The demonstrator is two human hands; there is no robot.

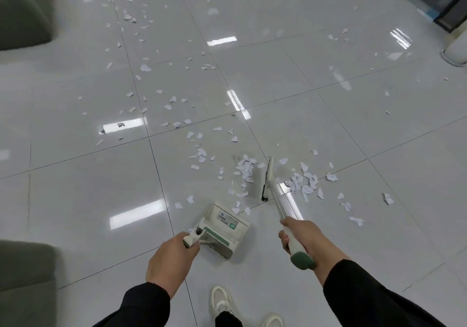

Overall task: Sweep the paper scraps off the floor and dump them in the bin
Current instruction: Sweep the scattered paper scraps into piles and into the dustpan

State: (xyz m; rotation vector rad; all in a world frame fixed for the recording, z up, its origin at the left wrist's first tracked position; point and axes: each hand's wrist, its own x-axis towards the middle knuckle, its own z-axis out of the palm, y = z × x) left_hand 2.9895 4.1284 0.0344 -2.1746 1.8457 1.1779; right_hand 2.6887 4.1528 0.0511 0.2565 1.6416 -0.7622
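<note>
**Paper scraps: loose on tiled floor, sweeping under way**

Head view (sole view).

Item: paper scraps (246, 168), white, torn, irregular, thin and flat. Spread from the top centre of the frame down to the lower centre. Two denser heaps sit at lower centre, one just left of the broom head (267, 178) and one just right of it (304, 183). Thin scatter runs on toward the upper left and far right. None visible in the dustpan (225, 225).

Holdings: left hand (171, 261), fingers wrapped round the dustpan handle, pan resting on the floor (75, 149) at lower centre with its mouth toward the heaps. Right hand (300, 238), fingers wrapped round the broom handle (293, 240), bristles down at the floor between the two heaps.

Risks, as judged:
- A fast stroke would likely waft such light pieces past the pan or sideways.
- A gap between pan lip and glossy tile would let flat scraps slide underneath.
- The right-hand heap lies behind the broom head and could be missed.
- The shoes (222, 304), at bottom centre, could tread stray pieces.

Bin: not identifiable for certain; a white base (454, 56) shows at the right edge.
</note>
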